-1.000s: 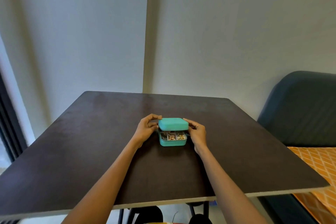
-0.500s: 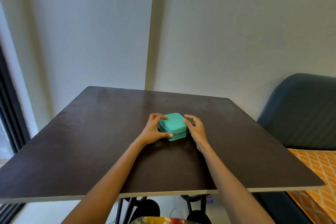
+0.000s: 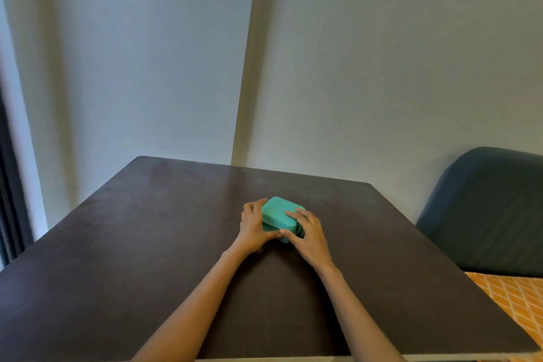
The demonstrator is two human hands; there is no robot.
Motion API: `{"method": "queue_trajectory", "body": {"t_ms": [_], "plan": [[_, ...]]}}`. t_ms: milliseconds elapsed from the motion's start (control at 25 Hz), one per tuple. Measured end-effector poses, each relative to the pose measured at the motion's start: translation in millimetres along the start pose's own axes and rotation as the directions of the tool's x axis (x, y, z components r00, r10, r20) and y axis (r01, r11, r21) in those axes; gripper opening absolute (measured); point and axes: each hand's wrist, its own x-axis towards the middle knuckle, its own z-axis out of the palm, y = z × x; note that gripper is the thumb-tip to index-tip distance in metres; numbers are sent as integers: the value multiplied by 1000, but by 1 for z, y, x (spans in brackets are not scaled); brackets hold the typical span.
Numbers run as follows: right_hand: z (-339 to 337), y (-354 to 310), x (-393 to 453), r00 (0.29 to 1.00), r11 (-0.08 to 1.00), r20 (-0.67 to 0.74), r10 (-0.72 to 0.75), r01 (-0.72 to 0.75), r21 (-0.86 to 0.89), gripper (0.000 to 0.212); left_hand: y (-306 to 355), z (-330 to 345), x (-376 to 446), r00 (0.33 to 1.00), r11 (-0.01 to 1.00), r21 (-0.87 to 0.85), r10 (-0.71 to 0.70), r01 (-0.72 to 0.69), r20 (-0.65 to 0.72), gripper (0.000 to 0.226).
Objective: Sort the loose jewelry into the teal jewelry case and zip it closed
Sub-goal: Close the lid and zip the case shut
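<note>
The case (image 3: 277,216) sits on the table (image 3: 147,244) directly between the two hands, lid down, turned so one corner points back at the person. The left hand (image 3: 253,228) cups its left side, fingers curled round the far edge and thumb along the near seam. The right hand (image 3: 308,233) lies over the right side, fingers spread on the lid, thumb meeting the left thumb at the near corner. Both hands touch it, neither nearer. A dark seam line runs round the side; the zip pull is too small to find, so which hand should draw it cannot be told. The case looks like a squat, round-cornered box with a matte teal skin; the table is dark, flat and faintly grained.
</note>
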Motion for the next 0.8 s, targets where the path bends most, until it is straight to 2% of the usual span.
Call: {"method": "queue_trajectory", "body": {"t_ms": [40,120,200,280,440,800], "plan": [[-3,3,2,1000,1000,1,-4,4,-29,52,-4,-4,2,999,997,-78,-15,18,39,83],[-6,5,3,999,993,7,-38,39,-109,55,-9,-11,8,994,987,-126,-90,97,63,73],[-7,6,2,992,960,-1,-128,123,-252,60,-9,-11,13,988,990,-36,-135,138,69,59],[-6,7,1,982,922,2,-191,180,-342,61,-9,-10,18,993,994,37,-105,103,46,49],[-5,10,3,981,930,-13,-195,181,-321,58,-17,-19,31,995,997,29,-77,75,64,33],[-4,13,4,982,947,-24,-185,172,-273,58,-17,-25,49,976,988,97,-136,121,172,29]]}}
